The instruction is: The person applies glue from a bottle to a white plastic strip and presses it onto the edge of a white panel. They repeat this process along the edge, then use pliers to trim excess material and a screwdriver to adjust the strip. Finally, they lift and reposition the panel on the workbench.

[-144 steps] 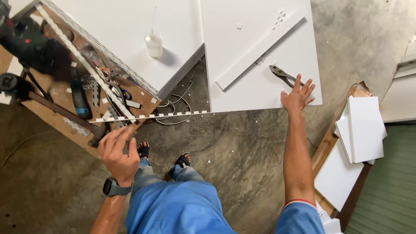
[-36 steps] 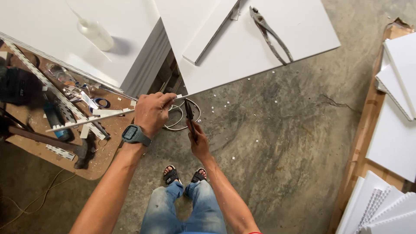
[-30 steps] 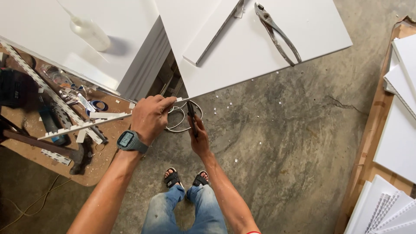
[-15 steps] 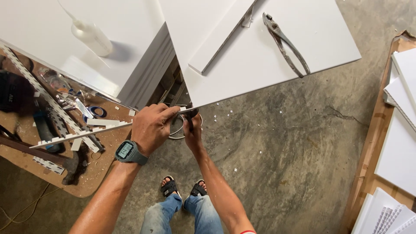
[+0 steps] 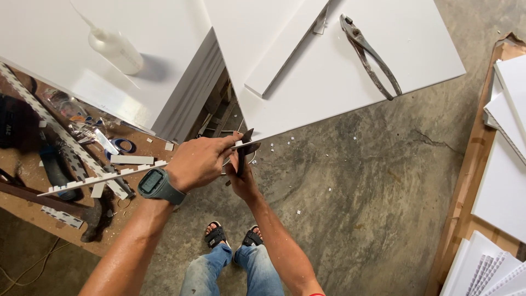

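Both hands busy: left hand (image 5: pixel 200 163) grips notched white strip (image 5: pixel 104 180); right hand (image 5: pixel 243 178) clenches dark cutter (image 5: pixel 244 151) at strip's end.

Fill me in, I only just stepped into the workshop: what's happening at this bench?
A person stands over a concrete floor, looking down at both hands. The left hand grips a long white notched strip that runs out over the cluttered wooden bench. The right hand holds a dark cutting tool against the strip's end. Small white offcuts dot the floor. Metal pliers and a glue bottle lie unused on the white panels.
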